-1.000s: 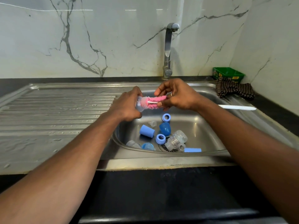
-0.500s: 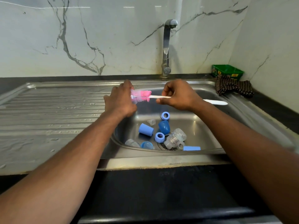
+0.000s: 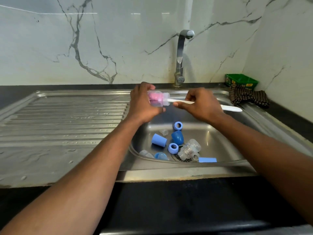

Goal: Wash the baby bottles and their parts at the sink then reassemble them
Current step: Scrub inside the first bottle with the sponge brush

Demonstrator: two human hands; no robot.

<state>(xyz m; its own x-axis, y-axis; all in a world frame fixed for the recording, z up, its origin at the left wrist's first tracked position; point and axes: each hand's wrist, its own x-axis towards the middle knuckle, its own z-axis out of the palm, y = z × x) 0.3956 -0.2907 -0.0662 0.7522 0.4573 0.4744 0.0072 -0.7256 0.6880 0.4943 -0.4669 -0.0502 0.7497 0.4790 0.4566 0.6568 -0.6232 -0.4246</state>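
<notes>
My left hand (image 3: 142, 106) grips a small clear baby bottle (image 3: 160, 100) held sideways over the sink, its mouth pointing right. A bottle brush (image 3: 232, 108) with a white handle goes into that mouth, and its pink sponge head shows through the bottle wall. My right hand (image 3: 201, 106) grips the handle near the bottle. Down in the steel sink basin (image 3: 220, 138) lie another clear bottle (image 3: 190, 148), a dark blue cap (image 3: 177, 136), a light blue cap (image 3: 158, 140), two blue collar rings (image 3: 178, 125), a clear teat (image 3: 164, 132) and a blue strip (image 3: 207, 159).
The tap (image 3: 181, 56) stands behind the basin with no water running. A ribbed drainboard (image 3: 64, 119) stretches to the left. A striped cloth (image 3: 248, 97) and a green box (image 3: 241, 80) sit at the back right corner. Marble walls close the back and right.
The pink brush head, outside the bottle mouth a second ago, has gone fully inside the bottle. Both hands have risen and shifted left, and my right hand has slid back along the handle.
</notes>
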